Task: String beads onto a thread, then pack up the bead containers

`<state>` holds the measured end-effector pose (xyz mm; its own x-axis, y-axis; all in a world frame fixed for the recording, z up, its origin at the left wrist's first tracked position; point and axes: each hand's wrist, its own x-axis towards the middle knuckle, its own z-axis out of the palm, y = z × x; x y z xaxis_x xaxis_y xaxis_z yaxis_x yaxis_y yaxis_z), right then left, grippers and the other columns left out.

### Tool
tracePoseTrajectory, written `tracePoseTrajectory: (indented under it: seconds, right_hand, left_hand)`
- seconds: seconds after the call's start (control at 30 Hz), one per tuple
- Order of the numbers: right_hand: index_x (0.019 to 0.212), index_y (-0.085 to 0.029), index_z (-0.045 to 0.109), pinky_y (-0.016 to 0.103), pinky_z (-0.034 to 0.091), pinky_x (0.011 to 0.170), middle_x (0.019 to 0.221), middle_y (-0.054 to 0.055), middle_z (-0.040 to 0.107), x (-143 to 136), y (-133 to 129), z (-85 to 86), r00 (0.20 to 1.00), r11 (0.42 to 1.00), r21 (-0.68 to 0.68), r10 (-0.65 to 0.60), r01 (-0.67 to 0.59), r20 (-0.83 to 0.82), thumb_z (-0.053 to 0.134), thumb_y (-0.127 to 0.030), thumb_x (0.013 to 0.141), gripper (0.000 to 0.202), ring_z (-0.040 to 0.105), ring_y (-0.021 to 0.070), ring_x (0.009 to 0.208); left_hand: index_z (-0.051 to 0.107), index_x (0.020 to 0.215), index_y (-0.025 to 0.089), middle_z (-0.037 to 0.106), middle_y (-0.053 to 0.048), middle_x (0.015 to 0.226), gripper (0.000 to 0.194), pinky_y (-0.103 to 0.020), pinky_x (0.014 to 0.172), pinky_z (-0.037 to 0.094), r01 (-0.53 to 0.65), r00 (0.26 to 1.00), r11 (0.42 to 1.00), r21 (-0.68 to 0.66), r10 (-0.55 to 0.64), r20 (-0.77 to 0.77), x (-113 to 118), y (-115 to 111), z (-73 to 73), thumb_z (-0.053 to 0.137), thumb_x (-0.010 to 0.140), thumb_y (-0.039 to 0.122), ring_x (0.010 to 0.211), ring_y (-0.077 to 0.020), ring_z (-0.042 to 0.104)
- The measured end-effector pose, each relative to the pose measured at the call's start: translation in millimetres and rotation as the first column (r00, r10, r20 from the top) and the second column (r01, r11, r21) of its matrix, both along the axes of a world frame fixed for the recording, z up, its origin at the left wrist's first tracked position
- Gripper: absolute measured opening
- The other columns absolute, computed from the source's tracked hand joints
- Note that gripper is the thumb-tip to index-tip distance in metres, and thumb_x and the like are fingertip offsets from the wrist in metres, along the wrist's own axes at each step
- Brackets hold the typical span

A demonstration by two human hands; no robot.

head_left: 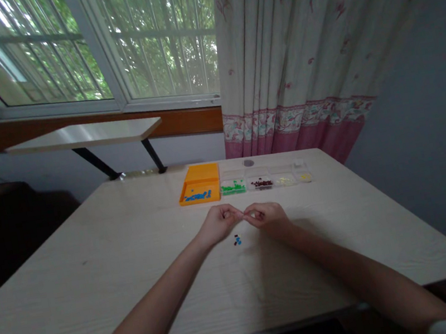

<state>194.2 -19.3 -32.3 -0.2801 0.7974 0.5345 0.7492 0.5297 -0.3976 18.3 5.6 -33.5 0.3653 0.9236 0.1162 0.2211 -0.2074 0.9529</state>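
Observation:
My left hand (221, 223) and my right hand (268, 218) meet fingertip to fingertip above the middle of the table. Both are closed in a pinch, and whatever is between the fingertips is too small to make out. Just below them on the tabletop lies a small group of blue and dark pieces (238, 240). Beyond my hands stands an open orange box (198, 175) with blue pieces (200, 195) in it. To its right, clear containers hold green pieces (233, 187), dark brown pieces (262, 183) and pale yellow pieces (284, 180).
The pale wooden table (136, 260) reaches back to the wall. A small raised shelf (86, 135) on black brackets stands at the back left. A round grey spot (248, 163) lies behind the containers, and a floral curtain (281, 56) hangs beyond the back edge.

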Motion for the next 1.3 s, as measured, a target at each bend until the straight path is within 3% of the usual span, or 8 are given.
tracePoseTrajectory:
  seconds: [0.23, 0.4, 0.53, 0.67, 0.8, 0.97, 1.17, 1.3]
  right_hand:
    - [0.077, -0.022, 0.067, 0.019, 0.034, 0.056, 0.051, -0.004, 0.057, 0.5, 0.9, -5.0, 0.999, 0.993, 0.118, 0.012, -0.018, 0.048, 0.054, -0.035, 0.079, 0.018, 0.05, 0.0079, 0.048]
    - [0.079, -0.023, 0.067, 0.019, 0.035, 0.059, 0.053, -0.003, 0.058, 0.9, 0.4, -6.4, 0.997, 0.995, 0.096, 0.028, -0.034, 0.069, 0.053, -0.03, 0.079, 0.016, 0.051, 0.009, 0.05]
    - [0.079, -0.023, 0.067, 0.02, 0.036, 0.059, 0.05, -0.003, 0.056, 5.1, 1.5, -1.6, 0.999, 0.995, 0.098, 0.029, -0.031, 0.023, 0.051, -0.034, 0.08, 0.02, 0.049, 0.0092, 0.049]
    - [0.077, -0.019, 0.067, 0.019, 0.037, 0.054, 0.047, -0.003, 0.049, 16.8, 5.7, 9.3, 0.983, 0.985, 0.174, 0.018, 0.014, -0.181, 0.051, -0.037, 0.081, 0.024, 0.044, 0.0086, 0.045]
    - [0.074, -0.016, 0.065, 0.019, 0.035, 0.046, 0.045, -0.004, 0.044, 27.3, 10.8, 18.2, 0.917, 0.973, 0.211, -0.006, 0.098, -0.399, 0.053, -0.039, 0.079, 0.026, 0.038, 0.0079, 0.042]
    - [0.073, -0.016, 0.065, 0.018, 0.034, 0.043, 0.045, -0.004, 0.042, 28.9, 11.8, 20.4, 0.885, 0.971, 0.208, -0.01, 0.12, -0.465, 0.055, -0.04, 0.077, 0.027, 0.036, 0.0072, 0.041]
    - [0.074, -0.017, 0.066, 0.019, 0.037, 0.046, 0.047, -0.003, 0.046, 24.8, 6.0, 21.2, 0.905, 0.971, 0.225, 0.023, 0.081, -0.425, 0.055, -0.039, 0.077, 0.025, 0.039, 0.008, 0.042]
    - [0.075, -0.018, 0.066, 0.019, 0.036, 0.047, 0.046, -0.003, 0.046, 32.1, 12.0, 19.6, 0.937, 0.983, 0.155, -0.039, 0.098, -0.348, 0.053, -0.041, 0.078, 0.027, 0.039, 0.0085, 0.042]
  left_hand:
    - [0.064, 0.068, 0.009, 0.052, 0.001, 0.05, 0.034, -0.018, 0.043, 0.025, 0.013, 0.999, 0.998, -0.057, -0.011, 0.044, 2.1, -3.4, 4.8, 0.064, 0.063, 0.042, 0.045, -0.0059, 0.036]
    - [0.065, 0.068, 0.008, 0.044, 0.004, 0.045, 0.033, -0.018, 0.042, 0.018, -0.01, 1.0, 0.999, -0.031, 0.009, -0.028, 2.2, -3.0, 5.9, 0.063, 0.062, 0.041, 0.043, -0.0048, 0.027]
    - [0.065, 0.077, 0.009, 0.037, 0.007, 0.044, 0.033, -0.018, 0.042, 0.017, 0.048, 0.991, 0.999, 0.022, -0.045, -0.123, -7.6, 0.1, 9.4, 0.06, 0.068, 0.04, 0.042, -0.0048, 0.023]
    - [0.066, 0.077, 0.012, 0.044, 0.005, 0.049, 0.024, -0.019, 0.044, 0.021, 0.257, 0.915, 0.964, 0.07, -0.219, -0.337, -23.3, 0.2, 20.2, 0.057, 0.071, 0.033, 0.045, -0.0056, 0.028]
    - [0.067, 0.075, 0.013, 0.051, 0.003, 0.055, 0.02, -0.018, 0.047, 0.024, 0.426, 0.812, 0.902, 0.071, -0.347, -0.469, -29.6, -0.1, 25.3, 0.058, 0.07, 0.03, 0.05, -0.0068, 0.035]
    - [0.066, 0.076, 0.014, 0.05, 0.003, 0.057, 0.018, -0.017, 0.048, 0.026, 0.467, 0.76, 0.88, 0.089, -0.348, -0.549, -29.1, 1.6, 20.8, 0.059, 0.07, 0.029, 0.051, -0.007, 0.039]
    - [0.066, 0.077, 0.016, 0.051, 0.003, 0.056, 0.017, -0.017, 0.048, 0.026, 0.459, 0.731, 0.883, 0.094, -0.316, -0.604, -30.7, 1.0, 18.8, 0.058, 0.07, 0.03, 0.05, -0.0071, 0.041]
    - [0.066, 0.079, 0.018, 0.051, 0.004, 0.056, 0.017, -0.017, 0.047, 0.027, 0.459, 0.719, 0.885, 0.076, -0.32, -0.616, -29.6, -0.7, 19.9, 0.058, 0.068, 0.029, 0.05, -0.0072, 0.043]
